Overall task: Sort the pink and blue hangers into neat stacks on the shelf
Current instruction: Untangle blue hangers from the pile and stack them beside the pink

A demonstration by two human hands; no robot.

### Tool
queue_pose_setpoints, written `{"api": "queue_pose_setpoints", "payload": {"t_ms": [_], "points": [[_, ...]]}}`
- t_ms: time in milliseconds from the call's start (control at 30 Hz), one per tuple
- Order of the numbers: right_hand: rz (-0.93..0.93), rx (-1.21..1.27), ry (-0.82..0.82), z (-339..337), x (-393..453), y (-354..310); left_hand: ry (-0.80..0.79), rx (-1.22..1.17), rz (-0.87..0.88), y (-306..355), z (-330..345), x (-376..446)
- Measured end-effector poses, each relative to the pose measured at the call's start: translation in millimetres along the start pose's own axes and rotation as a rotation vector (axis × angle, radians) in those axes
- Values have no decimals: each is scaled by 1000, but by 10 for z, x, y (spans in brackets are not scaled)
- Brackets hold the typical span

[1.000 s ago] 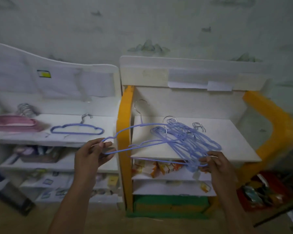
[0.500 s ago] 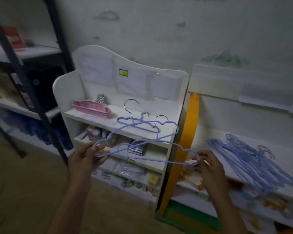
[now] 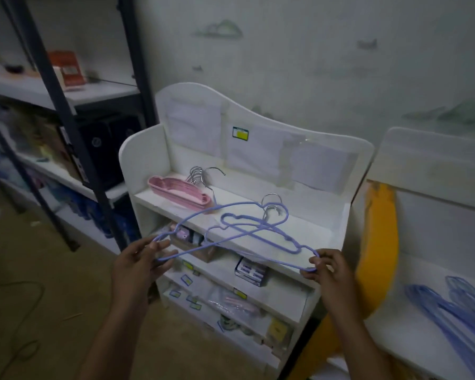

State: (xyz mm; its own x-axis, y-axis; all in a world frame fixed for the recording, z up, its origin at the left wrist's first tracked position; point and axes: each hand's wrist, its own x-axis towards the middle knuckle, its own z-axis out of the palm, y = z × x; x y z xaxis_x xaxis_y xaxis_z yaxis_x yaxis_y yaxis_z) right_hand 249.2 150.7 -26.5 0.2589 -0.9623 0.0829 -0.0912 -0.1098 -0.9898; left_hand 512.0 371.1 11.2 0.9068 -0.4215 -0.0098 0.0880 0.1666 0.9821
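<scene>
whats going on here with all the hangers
A person is sorting hangers by colour. Both hands hold one blue hanger by its ends, the left hand at one tip and the right hand at the other, just above the top of the white shelf. One blue hanger already lies there, beside a stack of pink hangers. A loose pile of blue hangers waits on the unit to the right.

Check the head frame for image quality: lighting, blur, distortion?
Head view: dim, bluish light, no harsh glare. The white shelf, pink hangers and the blue hanger gripped by the left hand and right hand read fairly sharp. The blue hanger pile at right is smeared. Wide-angle bending tilts the dark rack.
</scene>
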Motion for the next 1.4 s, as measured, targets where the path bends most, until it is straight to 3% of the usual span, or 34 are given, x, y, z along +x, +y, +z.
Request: {"api": "queue_pose_setpoints", "payload": {"t_ms": [467,900,1167,1400], "points": [[116,42,77,459,1020,371,8,-11,-72,-153,633,1009],[261,11,206,673,1373,896,-203,3,-209,-562,1036,2044],[289,-254,338,808,1439,1054,-313,54,-292,-845,1276,2488],[258,-543,288,767,1490,1210,-390,115,-297,-1052,1424,2697]]}}
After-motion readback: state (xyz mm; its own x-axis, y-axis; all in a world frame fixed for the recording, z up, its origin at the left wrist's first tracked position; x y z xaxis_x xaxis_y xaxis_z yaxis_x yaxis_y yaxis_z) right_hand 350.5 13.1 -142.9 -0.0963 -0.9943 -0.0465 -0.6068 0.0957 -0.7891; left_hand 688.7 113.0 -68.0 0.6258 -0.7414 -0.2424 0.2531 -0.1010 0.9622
